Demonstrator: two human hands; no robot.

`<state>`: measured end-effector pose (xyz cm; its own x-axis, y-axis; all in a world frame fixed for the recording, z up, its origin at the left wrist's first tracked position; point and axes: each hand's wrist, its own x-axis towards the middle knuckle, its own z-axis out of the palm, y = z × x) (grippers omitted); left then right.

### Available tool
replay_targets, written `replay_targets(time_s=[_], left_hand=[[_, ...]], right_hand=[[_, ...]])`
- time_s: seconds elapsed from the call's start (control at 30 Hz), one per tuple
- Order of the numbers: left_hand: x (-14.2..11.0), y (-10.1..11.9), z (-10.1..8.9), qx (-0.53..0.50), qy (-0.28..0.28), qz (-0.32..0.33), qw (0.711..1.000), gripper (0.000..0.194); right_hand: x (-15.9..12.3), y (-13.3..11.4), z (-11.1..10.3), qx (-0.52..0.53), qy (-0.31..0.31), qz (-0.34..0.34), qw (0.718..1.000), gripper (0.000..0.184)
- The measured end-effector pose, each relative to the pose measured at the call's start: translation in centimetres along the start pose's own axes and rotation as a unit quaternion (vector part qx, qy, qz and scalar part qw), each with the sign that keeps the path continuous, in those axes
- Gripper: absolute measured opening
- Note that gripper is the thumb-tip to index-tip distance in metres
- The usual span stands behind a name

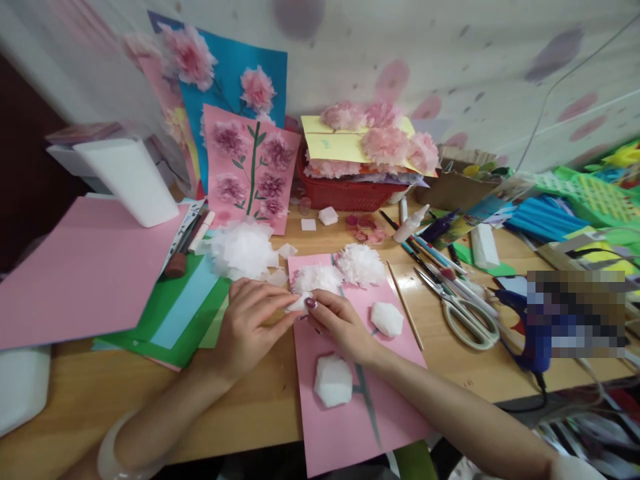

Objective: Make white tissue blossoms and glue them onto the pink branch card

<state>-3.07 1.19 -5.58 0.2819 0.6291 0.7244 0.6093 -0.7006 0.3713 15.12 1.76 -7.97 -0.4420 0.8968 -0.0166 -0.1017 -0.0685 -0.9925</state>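
Note:
Between the fingertips of both hands is a small piece of white tissue paper (299, 303). My left hand (257, 320) pinches it from the left, and my right hand (337, 323) pinches it from the right. Beneath them lies a pink sheet (325, 443) with a painted grey-green stem (369, 400). Two fluffy white paper flowers (361, 265) sit at its top. Lower down, a white tissue stack (333, 380) rests left of the stem, and another tissue stack (387, 319) lies to the right. A loose heap of white tissue (243, 249) is beyond my left hand.
Scissors (470, 323), a thin wooden stick (406, 307) and a blue glue gun (533, 327) lie to the right. A glue bottle (411, 223) and a red basket (345, 195) stand farther back. Coloured sheets (195, 320) spread leftward. A pink flower picture (250, 170) leans behind.

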Motion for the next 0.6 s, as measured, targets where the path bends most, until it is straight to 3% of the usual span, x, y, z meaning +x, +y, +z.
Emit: replay_targets(time_s=[0.37,0.6], left_hand=[[0.09,-0.19,0.02,-0.033,-0.056,-0.058,0.996,0.016],[0.05,-0.38,0.13,-0.072,-0.043,-0.113,0.990,0.007]], right_hand=[[0.00,-0.21,-0.26,0.039,-0.027,0.012,0.999,0.025],[0.06,-0.52,-0.15,0.001,-0.018,0.025,1.000,0.027]])
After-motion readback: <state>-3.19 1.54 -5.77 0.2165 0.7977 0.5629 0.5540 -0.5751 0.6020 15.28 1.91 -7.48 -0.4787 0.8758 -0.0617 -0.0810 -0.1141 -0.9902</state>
